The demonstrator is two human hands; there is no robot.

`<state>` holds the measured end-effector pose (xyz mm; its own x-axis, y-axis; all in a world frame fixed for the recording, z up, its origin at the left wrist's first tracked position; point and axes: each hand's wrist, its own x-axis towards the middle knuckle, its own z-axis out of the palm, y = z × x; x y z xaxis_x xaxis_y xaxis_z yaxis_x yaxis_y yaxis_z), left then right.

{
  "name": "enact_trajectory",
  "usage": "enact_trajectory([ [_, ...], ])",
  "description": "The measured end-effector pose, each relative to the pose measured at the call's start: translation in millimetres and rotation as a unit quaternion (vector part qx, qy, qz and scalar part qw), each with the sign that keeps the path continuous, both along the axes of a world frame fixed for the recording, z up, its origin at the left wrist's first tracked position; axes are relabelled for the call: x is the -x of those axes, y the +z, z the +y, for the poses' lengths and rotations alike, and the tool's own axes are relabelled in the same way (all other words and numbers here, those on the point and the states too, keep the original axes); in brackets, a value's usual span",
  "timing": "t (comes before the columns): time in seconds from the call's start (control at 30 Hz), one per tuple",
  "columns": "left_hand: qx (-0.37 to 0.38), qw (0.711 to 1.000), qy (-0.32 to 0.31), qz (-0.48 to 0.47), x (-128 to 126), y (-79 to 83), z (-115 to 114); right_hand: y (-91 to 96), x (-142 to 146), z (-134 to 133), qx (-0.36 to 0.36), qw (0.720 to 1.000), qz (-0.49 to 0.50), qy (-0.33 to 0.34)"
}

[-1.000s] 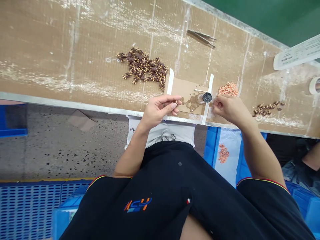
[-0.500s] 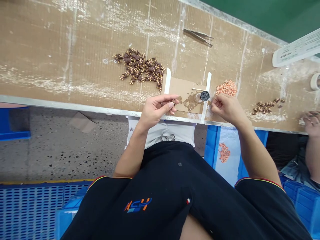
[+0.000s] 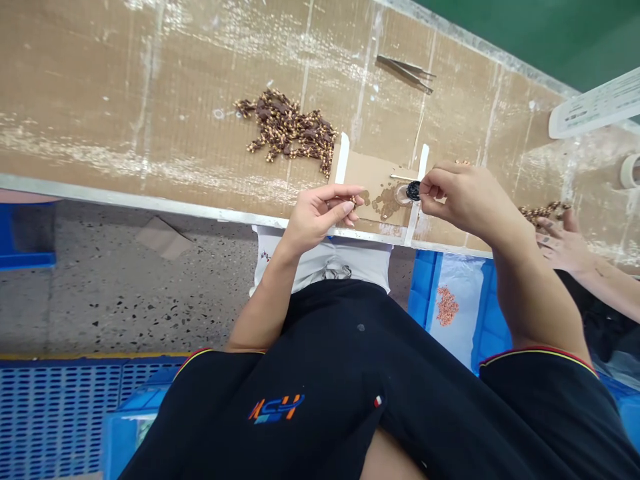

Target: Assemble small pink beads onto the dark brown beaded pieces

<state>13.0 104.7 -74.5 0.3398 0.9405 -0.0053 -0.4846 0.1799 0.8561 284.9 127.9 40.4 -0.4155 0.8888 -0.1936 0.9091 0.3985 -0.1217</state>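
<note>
My left hand (image 3: 320, 215) hovers at the near edge of the cardboard-covered bench (image 3: 150, 120), its fingers pinched on a small brown part (image 3: 353, 199). My right hand (image 3: 463, 198) is raised over the bench, fingertips pinched together right beside a small round black piece (image 3: 413, 191); what they hold is too small to make out. Between the hands lies a small cardboard patch (image 3: 375, 183) taped down with two white strips and stained brown. A heap of brown and gold parts (image 3: 290, 130) lies farther back on the left.
Metal tweezers (image 3: 405, 70) lie at the back of the bench. Another person's hand (image 3: 563, 243) reaches to a small pile of brown parts (image 3: 543, 211) at the right. A blue bin (image 3: 450, 307) with orange pieces sits below the bench edge. A tape roll (image 3: 631, 171) is at far right.
My right hand has lifted and moved left from beside the orange pile to the black round piece, now covering that pile. Another person's hand has reached in at the right. My left hand has stayed put.
</note>
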Motion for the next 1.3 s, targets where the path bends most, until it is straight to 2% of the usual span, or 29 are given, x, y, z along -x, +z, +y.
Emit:
enact_trajectory([
  [0.33, 0.001, 1.000, -0.012, 0.011, 0, 1.6, 1, 10.4, 11, 7, 0.048, 0.996, -0.070, 0.006],
  [0.53, 0.013, 1.000, -0.015, 0.018, -1, 3.1, 1, 1.7, 1, 10, 0.028, 0.999, 0.014, 0.020],
  [0.7, 0.009, 1.000, -0.011, 0.019, -1, 1.9, 0, 1.6, 0, 9, 0.037, 0.998, 0.058, 0.005],
  [1.0, 0.010, 1.000, -0.014, 0.012, -1, 2.7, 2, 10.0, 1, 9, -0.007, 0.999, 0.033, 0.028],
  [1.17, 0.029, 0.999, -0.009, 0.020, -1, 4.8, -1, 13.9, 16, -8, -0.054, 0.989, 0.134, -0.044],
  [1.3, 0.032, 0.999, -0.003, 0.002, -5, 10.7, -9, 10.0, 48, -41, -0.090, 0.954, 0.271, -0.096],
])
